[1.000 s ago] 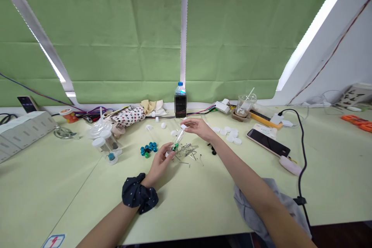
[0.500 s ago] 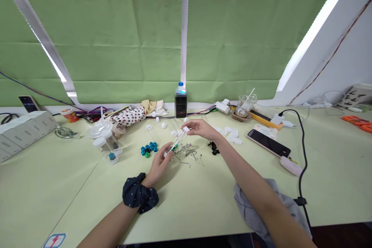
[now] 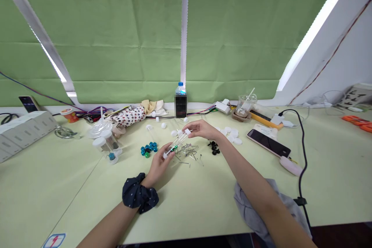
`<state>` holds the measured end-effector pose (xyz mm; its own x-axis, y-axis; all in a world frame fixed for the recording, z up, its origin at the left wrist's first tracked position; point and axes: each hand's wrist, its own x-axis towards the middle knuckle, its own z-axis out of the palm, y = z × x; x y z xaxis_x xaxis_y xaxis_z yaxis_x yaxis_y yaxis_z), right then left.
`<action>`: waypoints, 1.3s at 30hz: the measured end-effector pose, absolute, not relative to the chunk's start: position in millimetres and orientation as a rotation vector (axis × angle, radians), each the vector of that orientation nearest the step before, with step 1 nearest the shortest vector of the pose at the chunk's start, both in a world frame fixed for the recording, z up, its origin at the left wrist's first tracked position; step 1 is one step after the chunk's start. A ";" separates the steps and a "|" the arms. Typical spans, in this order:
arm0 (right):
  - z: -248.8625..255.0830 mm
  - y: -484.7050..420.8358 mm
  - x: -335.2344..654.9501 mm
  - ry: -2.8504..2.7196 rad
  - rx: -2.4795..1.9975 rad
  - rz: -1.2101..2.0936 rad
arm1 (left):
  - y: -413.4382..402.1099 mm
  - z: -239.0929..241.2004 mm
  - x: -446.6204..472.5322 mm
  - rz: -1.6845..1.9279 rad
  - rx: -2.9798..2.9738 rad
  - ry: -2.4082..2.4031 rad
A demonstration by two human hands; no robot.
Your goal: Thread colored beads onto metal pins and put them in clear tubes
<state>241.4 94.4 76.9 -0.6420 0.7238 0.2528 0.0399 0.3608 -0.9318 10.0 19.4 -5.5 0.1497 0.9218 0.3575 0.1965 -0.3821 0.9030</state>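
Note:
My left hand (image 3: 159, 161) grips the lower end of a clear plastic tube (image 3: 177, 143) with a green bead inside near its bottom. My right hand (image 3: 201, 129) pinches the tube's white cap at the upper end. The tube slants up to the right above a loose pile of metal pins (image 3: 187, 151) on the pale green table (image 3: 72, 186). A cluster of blue and green beads (image 3: 148, 149) lies left of the tube, and small black beads (image 3: 214, 147) lie to its right. A dark dotted scrunchie (image 3: 139, 197) sits on my left wrist.
White caps (image 3: 231, 133) and a phone (image 3: 267, 143) lie to the right, with a black cable (image 3: 302, 151) beyond. Capped clear jars (image 3: 106, 145) stand left. A water bottle (image 3: 180, 100) stands at the back edge. Grey cloth (image 3: 255, 209) lies under my right forearm.
My right hand has come down and closer to the tube, so the white cap now sits at the tube's upper end. The left hand has hardly moved.

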 end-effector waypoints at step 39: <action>72.3 92.2 235.0 -1.995 -0.625 1.381 | 19.4 -13.7 7.1 1.264 1.690 1.110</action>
